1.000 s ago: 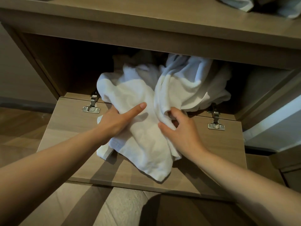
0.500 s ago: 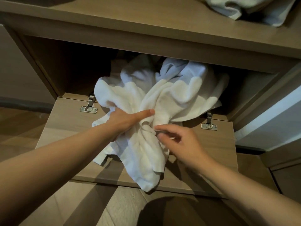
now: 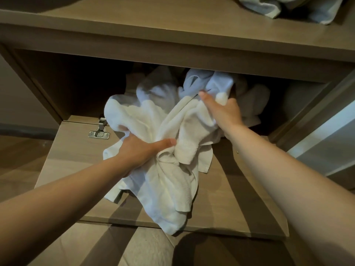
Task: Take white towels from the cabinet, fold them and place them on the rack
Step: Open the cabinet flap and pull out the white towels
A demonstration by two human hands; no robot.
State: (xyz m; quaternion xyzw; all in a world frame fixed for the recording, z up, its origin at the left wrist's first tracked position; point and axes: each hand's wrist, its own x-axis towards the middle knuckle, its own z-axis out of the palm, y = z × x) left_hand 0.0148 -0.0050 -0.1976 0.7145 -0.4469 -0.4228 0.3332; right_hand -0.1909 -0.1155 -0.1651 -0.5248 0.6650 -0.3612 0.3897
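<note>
A heap of crumpled white towels (image 3: 153, 120) spills out of the open wooden cabinet (image 3: 57, 79) onto its folded-down door (image 3: 240, 198). My left hand (image 3: 140, 150) grips a bunch of towel at the front of the heap, and that towel hangs down past the door's front edge. Deeper in the cabinet opening, my right hand (image 3: 222, 110) holds another bunch of towel cloth, fingers curled into it. The back of the heap is lost in shadow.
The shelf (image 3: 172, 22) above the opening carries more pale cloth (image 3: 299, 8) at the top right. A metal hinge (image 3: 99, 131) sits at the door's left. Wooden floor (image 3: 17, 154) lies to the left, and a pale panel (image 3: 330, 139) stands at the right.
My right hand has let go near the front of the heap and reached up and back into the cabinet, taking hold of cloth there. My left hand keeps its grip and has bunched the towel tighter.
</note>
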